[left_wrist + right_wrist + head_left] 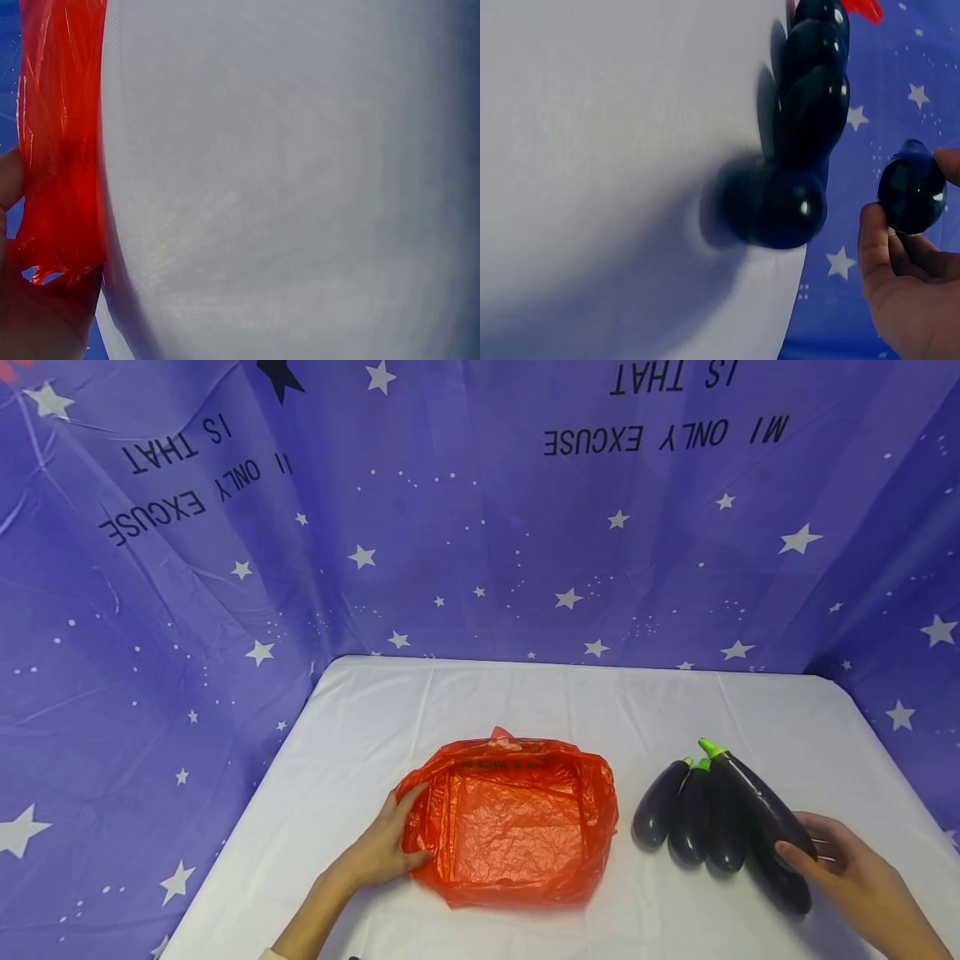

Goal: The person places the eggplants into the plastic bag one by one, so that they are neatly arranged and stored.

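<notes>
Bag (517, 893) sits on the table (360, 710), left of four eggplants (693, 818) in a row. We've got left hand (386, 847) at its left rim, right hand (847, 868) holding a fifth eggplant (761, 797) above the row's right end; curtain (465, 552) past the far edge.

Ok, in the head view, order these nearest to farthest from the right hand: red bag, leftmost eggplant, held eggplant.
1. Held eggplant, in the right hand.
2. Leftmost eggplant, left of the held one.
3. Red bag, farther left, touching the left hand.
</notes>
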Available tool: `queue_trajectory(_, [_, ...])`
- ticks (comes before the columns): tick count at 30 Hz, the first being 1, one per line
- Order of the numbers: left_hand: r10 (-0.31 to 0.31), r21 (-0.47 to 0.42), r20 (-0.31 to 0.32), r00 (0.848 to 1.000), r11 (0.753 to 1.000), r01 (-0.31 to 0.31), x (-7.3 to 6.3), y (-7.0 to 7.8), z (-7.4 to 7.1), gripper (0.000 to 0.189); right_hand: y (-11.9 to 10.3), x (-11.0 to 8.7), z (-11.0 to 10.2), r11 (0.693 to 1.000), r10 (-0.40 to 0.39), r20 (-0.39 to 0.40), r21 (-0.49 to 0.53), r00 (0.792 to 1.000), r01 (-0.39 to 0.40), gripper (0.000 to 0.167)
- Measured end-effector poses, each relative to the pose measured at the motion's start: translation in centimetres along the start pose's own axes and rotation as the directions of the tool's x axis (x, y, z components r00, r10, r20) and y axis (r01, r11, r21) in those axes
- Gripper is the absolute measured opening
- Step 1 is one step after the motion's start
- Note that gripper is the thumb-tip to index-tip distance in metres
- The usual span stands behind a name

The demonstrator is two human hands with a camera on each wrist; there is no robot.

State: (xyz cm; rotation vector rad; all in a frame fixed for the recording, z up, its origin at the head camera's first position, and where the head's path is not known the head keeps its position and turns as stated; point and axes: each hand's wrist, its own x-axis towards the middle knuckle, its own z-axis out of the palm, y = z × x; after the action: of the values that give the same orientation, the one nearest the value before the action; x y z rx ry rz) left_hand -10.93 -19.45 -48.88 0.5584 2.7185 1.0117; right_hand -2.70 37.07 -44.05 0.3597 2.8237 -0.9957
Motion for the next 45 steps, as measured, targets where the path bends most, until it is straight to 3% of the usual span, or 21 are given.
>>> queue_trajectory(6, [-0.006, -0.005, -0.001, 1.0, 1.0, 0.006, 0.0, 0.0, 0.0, 0.097, -1.2, -0.4, 1.2, 0.993, -0.108, -0.047, 0.05, 0.993, 0.11, 0.058])
queue_trajectory(19, [0.003, 0.003, 0.009, 1.0, 1.0, -0.003, 0.0, 0.0, -0.1, 0.095, -3.2, -0.1, 2.8, 0.976, -0.2, -0.121, 0.066, 0.972, 0.209, 0.05])
queue_trajectory(26, [0.014, 0.014, 0.002, 1.0, 1.0, -0.014, 0.2, 0.0, -0.2, 0.094, -4.2, 0.0, 3.5, 0.951, -0.271, -0.159, 0.106, 0.949, 0.289, 0.045])
queue_trajectory(32, [0.017, 0.008, 0.002, 1.0, 1.0, -0.017, 0.1, -0.1, -0.2, 0.094, -5.2, 0.1, 4.1, 0.927, -0.325, -0.154, 0.141, 0.933, 0.346, 0.041])
queue_trajectory(38, [0.023, 0.008, -0.002, 1.0, 1.0, -0.023, 0.0, -0.2, -0.1, 0.094, -6.4, 0.1, 4.6, 0.94, -0.289, -0.098, 0.157, 0.952, 0.302, 0.044])
queue_trajectory(45, [0.019, 0.002, 0.0, 1.0, 1.0, -0.019, -0.1, -0.2, 0.0, 0.095, -8.4, 0.5, 5.8, 0.91, -0.318, -0.075, 0.257, 0.945, 0.326, 0.044])
